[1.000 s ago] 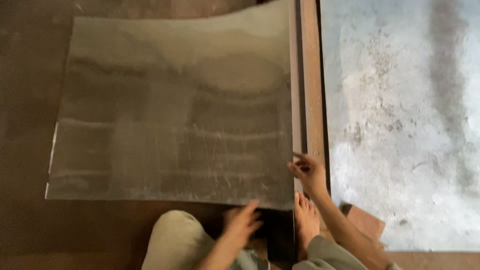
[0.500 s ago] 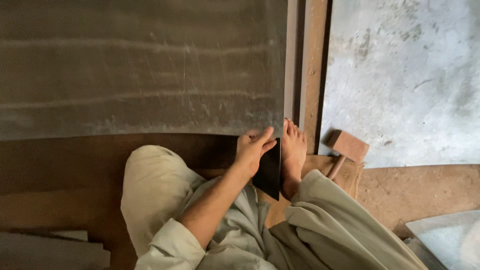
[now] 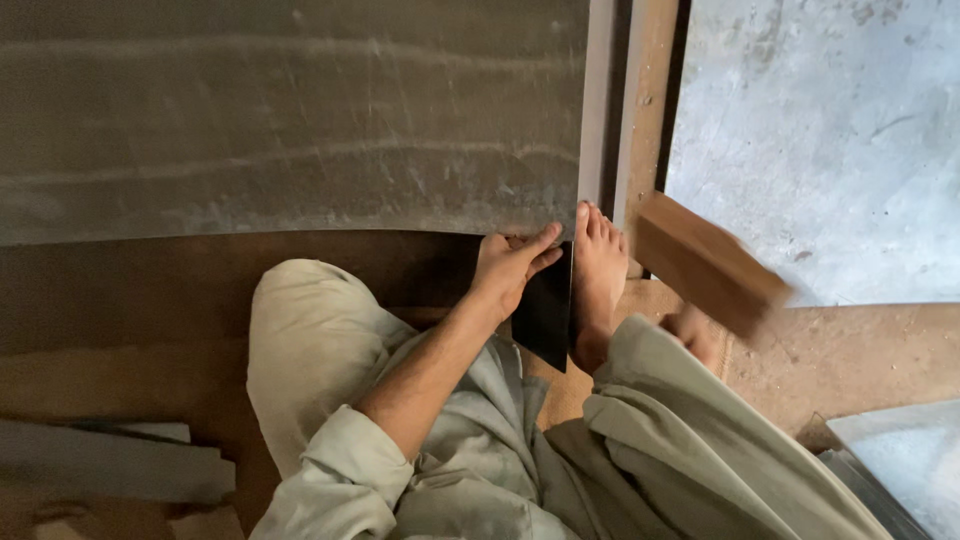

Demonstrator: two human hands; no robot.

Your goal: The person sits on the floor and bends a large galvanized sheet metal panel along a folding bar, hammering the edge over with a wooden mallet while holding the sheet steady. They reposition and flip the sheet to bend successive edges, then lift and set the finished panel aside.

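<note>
Left hand [image 3: 512, 268] fingers pressed together, pinching flat black rectangular plate [image 3: 545, 308] beside bare foot [image 3: 597, 280]. Right hand [image 3: 690, 335] mostly hidden, finger state unclear; blurred brown wooden mallet [image 3: 708, 262] at its 12 o'clock. Grey metal sheet [image 3: 290, 120] at 11.

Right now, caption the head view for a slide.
Left hand steadies a dark plate beside a bare foot; right hand holds a wooden mallet.

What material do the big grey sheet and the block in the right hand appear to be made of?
The big grey sheet looks like thin sheet metal: dull grey, scratched, with pale streaks and a straight thin edge. The block that the right hand holds looks like bare, unpainted brown wood, probably a mallet head, though motion blur hides the grain. The left hand rests at the sheet's edge.
</note>
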